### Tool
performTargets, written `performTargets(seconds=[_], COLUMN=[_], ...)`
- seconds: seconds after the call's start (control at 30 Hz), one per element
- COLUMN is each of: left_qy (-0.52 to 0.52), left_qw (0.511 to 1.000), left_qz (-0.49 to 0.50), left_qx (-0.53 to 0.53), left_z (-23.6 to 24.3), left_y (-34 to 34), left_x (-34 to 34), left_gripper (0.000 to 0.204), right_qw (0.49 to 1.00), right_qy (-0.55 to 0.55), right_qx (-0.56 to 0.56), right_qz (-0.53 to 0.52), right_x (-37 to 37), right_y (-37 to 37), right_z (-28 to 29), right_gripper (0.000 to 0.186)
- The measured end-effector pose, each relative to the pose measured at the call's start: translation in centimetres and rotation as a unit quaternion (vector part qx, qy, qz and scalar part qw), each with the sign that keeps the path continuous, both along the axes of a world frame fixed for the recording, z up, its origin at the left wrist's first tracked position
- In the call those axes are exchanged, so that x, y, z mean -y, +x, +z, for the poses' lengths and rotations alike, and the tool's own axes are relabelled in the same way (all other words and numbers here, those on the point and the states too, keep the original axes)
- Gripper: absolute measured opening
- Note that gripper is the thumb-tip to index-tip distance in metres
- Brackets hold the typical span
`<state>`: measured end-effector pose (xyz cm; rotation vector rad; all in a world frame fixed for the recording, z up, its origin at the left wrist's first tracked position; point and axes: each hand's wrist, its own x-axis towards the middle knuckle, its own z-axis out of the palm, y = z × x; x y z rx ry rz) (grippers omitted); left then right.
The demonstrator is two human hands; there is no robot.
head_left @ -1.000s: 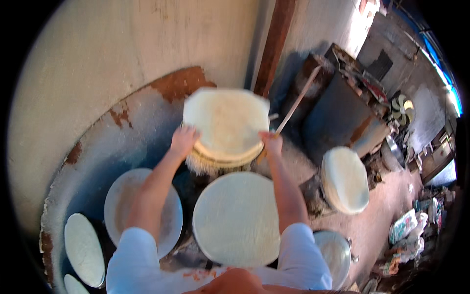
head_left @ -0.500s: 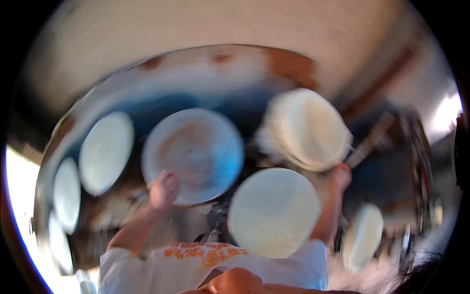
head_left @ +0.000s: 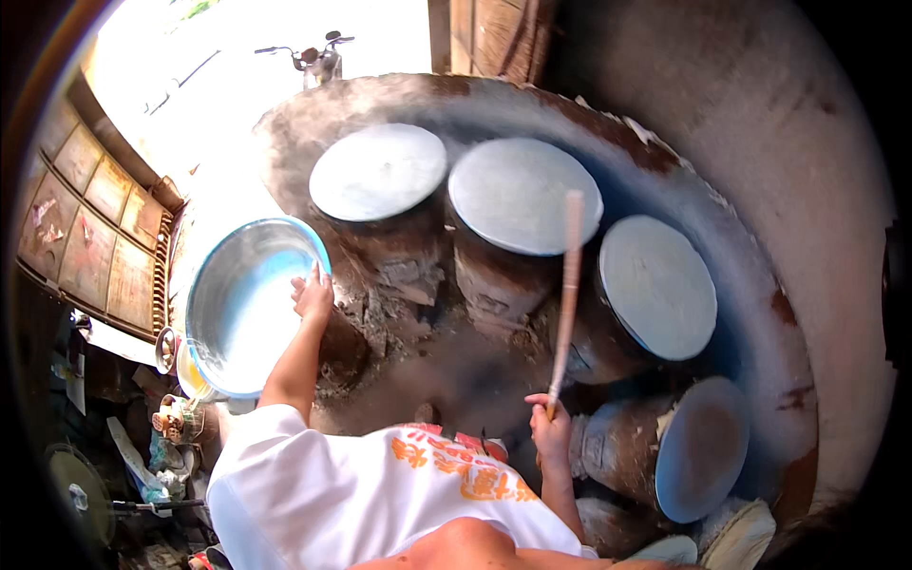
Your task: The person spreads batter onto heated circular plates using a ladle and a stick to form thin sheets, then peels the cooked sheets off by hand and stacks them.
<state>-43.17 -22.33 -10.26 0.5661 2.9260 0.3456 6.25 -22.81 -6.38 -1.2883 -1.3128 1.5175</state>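
My left hand [head_left: 312,291] has its fingers closed on the rim of a wide blue-rimmed metal basin [head_left: 237,304] at the left. My right hand [head_left: 547,427] is closed around a long wooden stick [head_left: 568,285], held upright at the lower middle. Round griddle plates stand on dark, crusted stove columns in an arc before me: one [head_left: 378,171] at back left, one [head_left: 524,195] behind the stick's top and one [head_left: 657,285] at right, all pale-topped. A browner plate [head_left: 701,451] is at lower right, right of my right hand.
A curved rust-stained wall [head_left: 741,233] backs the stoves, with steam at its left end. A bright doorway shows handlebars [head_left: 309,57]. At left are wooden panels [head_left: 95,218] and clutter [head_left: 152,456]. A folded pale stack [head_left: 736,537] lies at the lower right edge.
The view has swung leftward toward the doorway. The stack of pale sheets formerly held in both hands is now out of them; my left hand grips the basin and my right the stick.
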Motion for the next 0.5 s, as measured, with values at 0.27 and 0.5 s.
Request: performTargets(seconds=[0.27, 0.5], left_qy=[-0.088, 0.458], left_qw=[0.966, 0.712], left_qz=[0.170, 0.164], left_qx=[0.174, 0.507], left_z=[-14.3, -15.7], left_y=[-12.7, -14.0], left_x=[5.2, 7.7], left_gripper=[0.068, 0.028], right_qw=[0.895, 0.741], right_qy=[0.124, 0.238], right_qx=[0.272, 0.441], right_qz=[0.330, 0.447], right_x=[-7.9, -6.8], right_y=[-23.0, -50.3], right_z=[2.5, -1.8], right_gripper=[0.048, 0.029])
